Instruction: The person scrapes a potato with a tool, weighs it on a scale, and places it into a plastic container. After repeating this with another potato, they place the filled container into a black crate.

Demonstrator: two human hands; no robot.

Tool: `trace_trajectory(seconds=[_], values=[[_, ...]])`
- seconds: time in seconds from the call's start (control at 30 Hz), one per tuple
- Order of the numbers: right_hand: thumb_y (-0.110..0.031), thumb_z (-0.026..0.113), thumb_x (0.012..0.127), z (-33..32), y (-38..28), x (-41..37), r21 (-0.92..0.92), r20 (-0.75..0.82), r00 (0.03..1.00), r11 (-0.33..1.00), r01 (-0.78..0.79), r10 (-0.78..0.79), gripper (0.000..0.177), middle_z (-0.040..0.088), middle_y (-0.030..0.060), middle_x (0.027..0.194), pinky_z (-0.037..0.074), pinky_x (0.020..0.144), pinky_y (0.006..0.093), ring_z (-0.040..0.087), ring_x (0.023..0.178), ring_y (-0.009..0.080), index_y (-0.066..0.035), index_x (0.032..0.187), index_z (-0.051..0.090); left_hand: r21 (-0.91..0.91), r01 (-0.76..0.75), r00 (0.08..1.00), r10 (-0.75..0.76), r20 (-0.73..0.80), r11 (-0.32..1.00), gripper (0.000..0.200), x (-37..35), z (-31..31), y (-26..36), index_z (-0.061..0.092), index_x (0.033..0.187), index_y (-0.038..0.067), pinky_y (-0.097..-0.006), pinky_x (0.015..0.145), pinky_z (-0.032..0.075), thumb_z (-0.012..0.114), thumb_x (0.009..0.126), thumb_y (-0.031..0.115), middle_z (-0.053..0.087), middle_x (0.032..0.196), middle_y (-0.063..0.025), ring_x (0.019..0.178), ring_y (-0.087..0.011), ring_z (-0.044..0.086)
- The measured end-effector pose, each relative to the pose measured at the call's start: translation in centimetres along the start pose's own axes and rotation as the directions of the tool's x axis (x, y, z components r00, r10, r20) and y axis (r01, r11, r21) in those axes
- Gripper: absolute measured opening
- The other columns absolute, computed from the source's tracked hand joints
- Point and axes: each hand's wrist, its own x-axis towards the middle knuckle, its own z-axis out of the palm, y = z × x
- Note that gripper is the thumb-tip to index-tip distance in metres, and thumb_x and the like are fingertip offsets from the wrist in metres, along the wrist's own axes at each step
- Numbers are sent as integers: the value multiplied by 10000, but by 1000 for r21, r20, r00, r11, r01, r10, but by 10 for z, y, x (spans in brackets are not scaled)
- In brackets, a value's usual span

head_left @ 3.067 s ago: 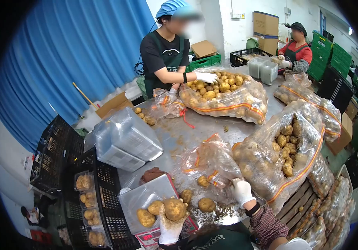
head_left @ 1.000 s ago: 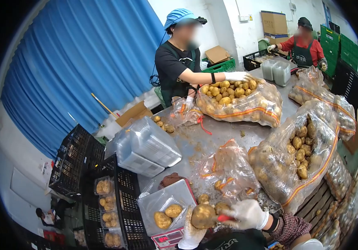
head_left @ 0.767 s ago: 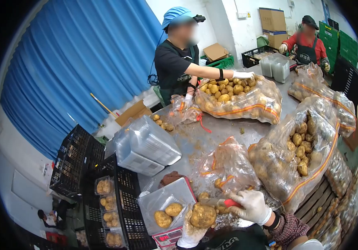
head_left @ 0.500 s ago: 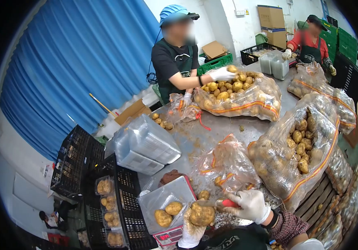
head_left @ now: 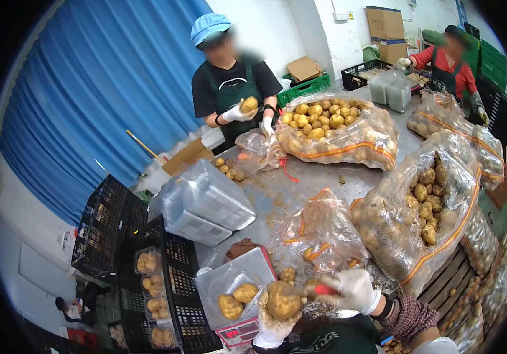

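In the head view, the grip of the left hand (head_left: 272, 328) is clamped on a large potato (head_left: 283, 300) beside a scale (head_left: 239, 334) carrying two smaller potatoes (head_left: 230, 307), and the right hand (head_left: 356, 291) grasps a red-handled tool (head_left: 324, 289) above the surface (head_left: 265, 197).

The held potato (head_left: 283, 300) looks matt, the table (head_left: 315, 181) metal.

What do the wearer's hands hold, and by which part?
Left hand: a potato, by its left and lower sides. Right hand: a red-handled tool, by its handle.
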Motion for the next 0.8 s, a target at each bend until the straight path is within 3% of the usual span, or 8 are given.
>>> trace_trajectory(seconds=[0.1,0.2,0.27,0.47,0.53,0.67,0.73,0.8], values=[[-428,721,763,-1,-8,-3,52,54,990,991,124,-127,332,531,16,600,448,436,325,568,493,190,-165,964,690,87,38,999,-35,-32,995,792,-2,-11,7,392,1386,82,-505,923,463,442,856,668,501,1307,-196,1188,-371,504],[-452,710,769,2,3,6,2,-19,1000,1000,-6,6,333,506,14,574,435,420,319,555,472,190,-181,963,691,102,-11,1000,9,19,995,799,0,-7,2,409,1370,81,-494,912,467,433,846,684,506,1300,-196,1184,-376,505],[-433,725,767,-7,-10,2,80,77,990,991,109,-115,311,497,20,546,431,404,332,547,445,200,-181,946,685,622,-10,953,196,-231,783,783,-3,9,-2,418,1358,82,-495,913,467,441,848,677,509,1302,-188,1188,-357,508],[-454,705,780,-3,-4,8,-37,-4,999,999,35,-35,341,532,27,592,425,405,319,568,468,189,-158,949,688,669,-115,903,358,-238,734,763,2,7,-8,421,1352,69,-477,904,475,459,862,652,508,1312,-183,1175,-318,523],[-449,710,777,-3,-18,0,-2,95,962,966,259,-257,342,527,28,585,422,404,315,561,462,189,-156,950,681,690,-122,911,356,-208,714,749,2,7,-9,425,1345,65,-473,893,479,463,868,641,520,1295,-177,1159,-312,531],[-429,732,751,1,13,16,-183,-33,995,979,-95,90,378,504,33,538,440,454,331,563,488,199,-130,972,668,555,-113,978,190,-83,824,703,1,6,-1,445,1311,50,-456,855,494,472,886,609,556,1221,-168,1086,-308,561],[-396,741,748,-7,13,17,-62,-92,990,992,-110,105,340,539,51,564,458,482,332,571,492,233,-127,948,686,627,-158,958,273,-90,763,688,1,17,-10,457,1286,36,-444,832,502,484,885,595,569,1174,-172,1041,-320,575],[-373,737,755,-15,0,10,330,121,984,930,-161,127,308,597,84,628,479,509,340,602,543,260,-133,946,707,715,-195,911,393,-121,672,686,-2,21,-14,468,1268,26,-456,860,493,492,880,592,566,1172,-183,1035,-325,575]])
